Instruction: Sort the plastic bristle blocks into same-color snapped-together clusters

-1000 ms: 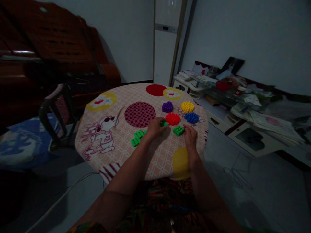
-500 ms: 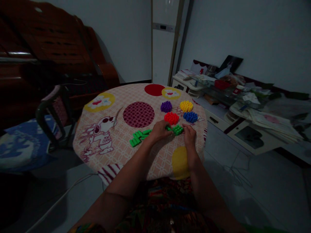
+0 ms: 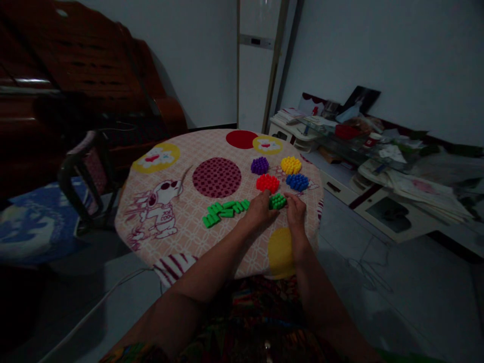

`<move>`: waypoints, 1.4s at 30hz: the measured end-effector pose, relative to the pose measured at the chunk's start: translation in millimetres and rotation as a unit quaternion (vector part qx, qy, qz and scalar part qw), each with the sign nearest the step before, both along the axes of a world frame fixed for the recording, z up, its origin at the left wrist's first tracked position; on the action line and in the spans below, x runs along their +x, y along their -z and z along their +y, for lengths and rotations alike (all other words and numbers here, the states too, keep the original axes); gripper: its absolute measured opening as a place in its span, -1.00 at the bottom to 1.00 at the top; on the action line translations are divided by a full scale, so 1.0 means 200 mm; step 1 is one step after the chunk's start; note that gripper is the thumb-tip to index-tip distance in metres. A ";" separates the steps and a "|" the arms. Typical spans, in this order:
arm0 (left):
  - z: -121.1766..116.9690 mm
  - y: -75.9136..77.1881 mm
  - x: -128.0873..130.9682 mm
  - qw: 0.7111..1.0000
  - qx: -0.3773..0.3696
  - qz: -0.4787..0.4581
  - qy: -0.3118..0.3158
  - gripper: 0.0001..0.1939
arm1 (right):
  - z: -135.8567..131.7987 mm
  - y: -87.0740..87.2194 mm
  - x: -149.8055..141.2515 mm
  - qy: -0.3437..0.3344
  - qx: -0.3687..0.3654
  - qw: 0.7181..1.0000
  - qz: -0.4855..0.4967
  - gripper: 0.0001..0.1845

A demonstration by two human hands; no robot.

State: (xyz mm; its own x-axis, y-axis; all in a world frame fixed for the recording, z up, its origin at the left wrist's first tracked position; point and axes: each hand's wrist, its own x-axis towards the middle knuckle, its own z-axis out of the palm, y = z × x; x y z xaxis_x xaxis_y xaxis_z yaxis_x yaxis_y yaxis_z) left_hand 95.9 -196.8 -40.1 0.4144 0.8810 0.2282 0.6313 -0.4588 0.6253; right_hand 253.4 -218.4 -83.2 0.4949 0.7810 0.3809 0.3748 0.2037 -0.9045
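On the round cloth-covered table, a tight cluster of green knobbed plastic pieces sits between my hands. My left hand presses on its left side with bent fingers, the fingertips partly hidden. On the right edge of the cluster, the fingers of my right hand are closed together. Loose green rod-shaped pieces lie to the left of my left hand, several of them side by side. Just beyond my hands stands a red cluster of the same kind.
Farther back are a purple cluster, a yellow cluster and a blue cluster. A cluttered glass-topped cabinet stands at the right. A folding chair and a wooden sofa are at the left.
My left hand has moved right and slightly down, against the green cluster. More loose green pieces show behind it. My right hand stays at the cluster's right edge.
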 end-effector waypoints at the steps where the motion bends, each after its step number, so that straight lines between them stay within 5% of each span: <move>1: 0.00 0.01 0.00 1.000 -0.004 -0.001 0.002 -0.40 | 0.00 0.00 0.00 0.000 0.002 1.000 0.000 -0.59; 7: 0.06 -0.05 -0.08 0.999 -0.004 0.037 0.019 -0.28 | 0.00 0.00 0.00 0.006 0.003 1.000 0.005 -0.60; 15: 0.23 -0.30 -0.54 0.984 -0.015 0.170 -0.042 -0.69 | 0.00 0.00 -0.01 0.004 0.006 1.000 0.016 -0.61; 21: 0.28 -0.25 -0.70 0.974 -0.105 0.202 0.005 -0.83 | -0.01 0.00 -0.01 0.005 -0.003 1.000 0.015 -0.61; 32: 0.32 -0.21 -0.72 0.995 -0.082 0.048 -0.030 -0.70 | 0.00 0.01 -0.01 0.002 0.006 1.000 0.016 -0.62; 42: 0.30 -0.24 -0.86 0.970 -0.107 0.186 -0.113 -0.66 | 0.01 0.02 0.00 0.007 0.004 1.000 0.016 -0.63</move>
State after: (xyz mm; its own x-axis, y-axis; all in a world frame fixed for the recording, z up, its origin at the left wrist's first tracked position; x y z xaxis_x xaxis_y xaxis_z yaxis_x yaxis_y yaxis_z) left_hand -76.5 -136.3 8.6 0.2233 0.9698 -0.0983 0.9013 -0.1670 0.3998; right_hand 253.6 -216.3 -87.7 0.5182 0.7707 0.3708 0.3495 0.2048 -0.9143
